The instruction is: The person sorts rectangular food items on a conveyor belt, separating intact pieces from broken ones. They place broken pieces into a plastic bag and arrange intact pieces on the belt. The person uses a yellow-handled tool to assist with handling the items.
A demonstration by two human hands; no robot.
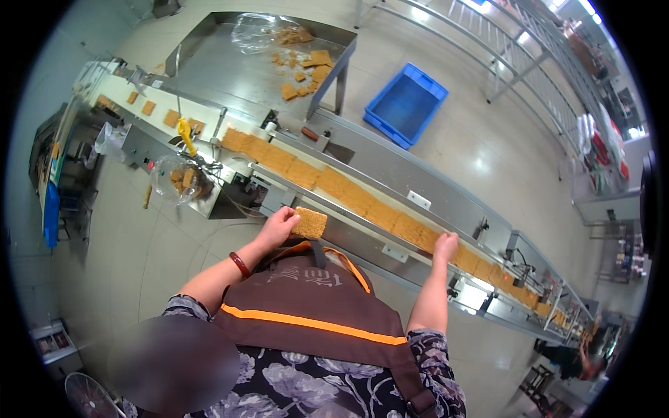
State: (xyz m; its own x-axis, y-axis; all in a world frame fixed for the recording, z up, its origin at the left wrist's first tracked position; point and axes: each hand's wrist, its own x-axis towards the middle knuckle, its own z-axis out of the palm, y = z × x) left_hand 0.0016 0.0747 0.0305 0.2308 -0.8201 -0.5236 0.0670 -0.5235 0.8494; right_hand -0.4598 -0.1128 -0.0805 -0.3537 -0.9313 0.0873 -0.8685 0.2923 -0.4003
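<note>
Between the fingers of my left hand [280, 227] is a golden-brown, grainy square cake [311, 223], held in front of my apron, on the near side of the conveyor. A row of similar cakes [348, 196] runs edge to edge along the conveyor, from upper left to lower right. My right hand [446, 245] is closed at this row, farther right. Its fingertips are turned away, so whether they grip a cake is hidden. On the upper left part of the belt [159, 103], separate cakes [148, 108] lie spaced apart.
Beyond the conveyor, a steel table [223, 63] holds broken pieces [317, 66] and a clear plastic bag [256, 33]. A blue crate [406, 104] stands on the floor. A scraper [340, 152] lies along the conveyor's far side. A bag of pieces [185, 180] rests at left. Another person [575, 362] is at far right.
</note>
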